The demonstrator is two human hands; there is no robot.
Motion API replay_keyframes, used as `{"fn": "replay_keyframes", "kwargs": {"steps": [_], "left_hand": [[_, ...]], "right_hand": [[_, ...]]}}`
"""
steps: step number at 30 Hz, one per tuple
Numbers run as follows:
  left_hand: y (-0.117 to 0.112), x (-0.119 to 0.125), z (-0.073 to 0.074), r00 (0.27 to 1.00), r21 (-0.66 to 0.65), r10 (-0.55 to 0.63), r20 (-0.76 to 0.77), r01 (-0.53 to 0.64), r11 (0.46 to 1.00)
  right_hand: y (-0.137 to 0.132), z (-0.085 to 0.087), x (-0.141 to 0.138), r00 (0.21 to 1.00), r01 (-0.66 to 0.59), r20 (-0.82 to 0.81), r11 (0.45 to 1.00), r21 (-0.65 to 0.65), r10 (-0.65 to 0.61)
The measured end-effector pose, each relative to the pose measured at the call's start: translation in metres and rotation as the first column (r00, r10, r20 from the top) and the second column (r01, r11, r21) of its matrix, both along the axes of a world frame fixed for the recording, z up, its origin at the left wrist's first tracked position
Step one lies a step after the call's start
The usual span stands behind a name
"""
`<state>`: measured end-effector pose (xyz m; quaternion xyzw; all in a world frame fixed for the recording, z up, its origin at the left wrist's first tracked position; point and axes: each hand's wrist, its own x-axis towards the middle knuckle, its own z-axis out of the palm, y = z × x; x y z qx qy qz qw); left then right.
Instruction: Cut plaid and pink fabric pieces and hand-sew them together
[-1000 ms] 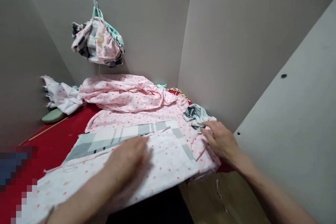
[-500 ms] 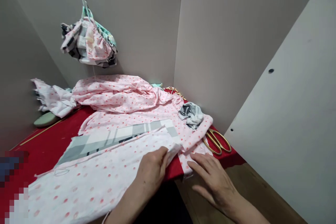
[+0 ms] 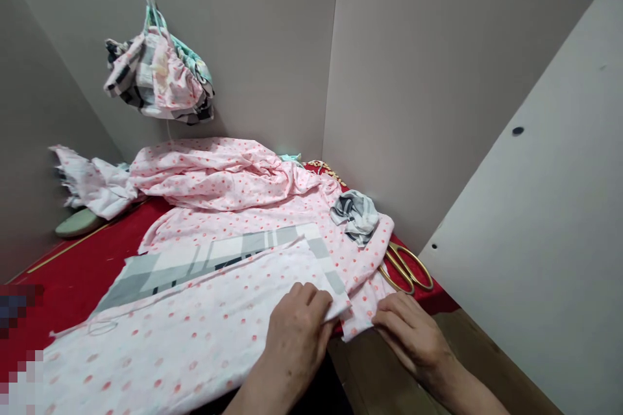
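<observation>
My left hand (image 3: 302, 321) is closed on the right edge of a white polka-dot fabric piece (image 3: 204, 327), which spreads across the front of the table. Beneath its upper edge shows a grey, white and black plaid cloth (image 3: 170, 266). My right hand (image 3: 413, 337) pinches the lower corner of a pink polka-dot cloth (image 3: 363, 311) at the table's front edge. Just beyond that hand lie gold-handled scissors (image 3: 406, 269), their blades hidden under the pink fabric. Both sets of fingertips are curled over the cloth and partly out of sight.
A heap of pink dotted fabric (image 3: 209, 172) lies at the back, with a crumpled plaid scrap (image 3: 357, 217) to its right. A bundle of gathered cloth (image 3: 163, 78) hangs at upper left. Grey partitions (image 3: 272, 52) enclose the red-covered table (image 3: 97, 259).
My left hand has shifted slightly right, bringing the white fabric's edge nearer the pink cloth. The fingers of my right hand, spread before, have closed on the pink corner.
</observation>
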<state>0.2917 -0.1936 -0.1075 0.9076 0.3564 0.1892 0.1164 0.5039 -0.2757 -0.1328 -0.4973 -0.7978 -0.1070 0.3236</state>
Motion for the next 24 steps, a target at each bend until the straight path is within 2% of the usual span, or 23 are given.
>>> {"fn": "replay_keyframes", "kwargs": {"steps": [2,5,7,9,10,11,12,13,14,15,16,17,18,19,21,24], "left_hand": [[-0.006,0.007,-0.003,1.000,0.067,-0.011,-0.026,0.013,0.998],[-0.008,0.016,-0.009,0.999,0.150,0.017,-0.034,-0.012,0.989],[-0.006,0.020,-0.013,0.998,0.195,0.041,-0.040,-0.033,0.980],[-0.005,0.021,-0.017,0.998,0.229,0.047,-0.052,-0.034,0.973],[-0.004,0.021,-0.018,0.998,0.233,0.040,-0.056,-0.026,0.972],[-0.004,0.020,-0.019,0.998,0.227,0.027,-0.058,-0.014,0.974],[-0.004,0.019,-0.020,0.998,0.216,0.011,-0.059,0.002,0.976],[-0.004,0.017,-0.020,0.998,0.202,-0.010,-0.060,0.022,0.979],[-0.005,0.016,-0.019,0.998,0.189,-0.030,-0.064,0.041,0.981],[-0.005,0.015,-0.017,0.996,0.175,-0.045,-0.072,0.057,0.983],[-0.005,0.014,-0.015,0.995,0.161,-0.053,-0.084,0.066,0.985],[-0.005,0.014,-0.012,0.994,0.147,-0.053,-0.097,0.067,0.987],[-0.004,0.014,-0.010,0.993,0.131,-0.047,-0.109,0.061,0.990],[-0.004,0.015,-0.007,0.992,0.114,-0.039,-0.121,0.053,0.992],[-0.003,0.018,-0.004,0.990,0.090,-0.019,-0.143,0.032,0.995],[-0.002,0.025,-0.003,0.984,0.119,0.022,-0.176,-0.001,0.993]], "right_hand": [[-0.006,0.006,0.001,0.997,-0.022,-0.079,0.999,-0.048,0.018],[-0.023,0.025,0.006,0.982,-0.101,-0.184,0.956,-0.277,0.050],[-0.038,0.043,0.011,0.976,-0.140,-0.216,0.865,-0.481,0.037],[-0.051,0.061,0.020,0.975,-0.142,-0.223,0.735,-0.663,-0.013],[-0.054,0.068,0.025,0.970,-0.142,-0.238,0.676,-0.723,-0.051],[-0.055,0.073,0.031,0.961,-0.131,-0.256,0.643,-0.755,-0.105],[-0.052,0.076,0.036,0.946,-0.093,-0.269,0.649,-0.755,-0.178],[-0.046,0.077,0.042,0.925,-0.009,-0.269,0.693,-0.720,-0.267],[-0.036,0.076,0.047,0.895,0.127,-0.248,0.745,-0.655,-0.370],[-0.023,0.072,0.051,0.852,0.307,-0.201,0.772,-0.557,-0.484],[-0.008,0.067,0.054,0.801,0.486,-0.122,0.756,-0.438,-0.586],[0.007,0.061,0.055,0.748,0.620,-0.007,0.702,-0.349,-0.664],[0.021,0.055,0.055,0.722,0.679,0.145,0.654,-0.334,-0.676],[0.034,0.049,0.052,0.708,0.704,0.284,0.621,-0.344,-0.646],[0.051,0.040,0.044,0.687,0.726,0.397,0.584,-0.363,-0.608],[0.060,0.037,0.032,0.674,0.738,0.438,0.561,-0.374,-0.594]]}}
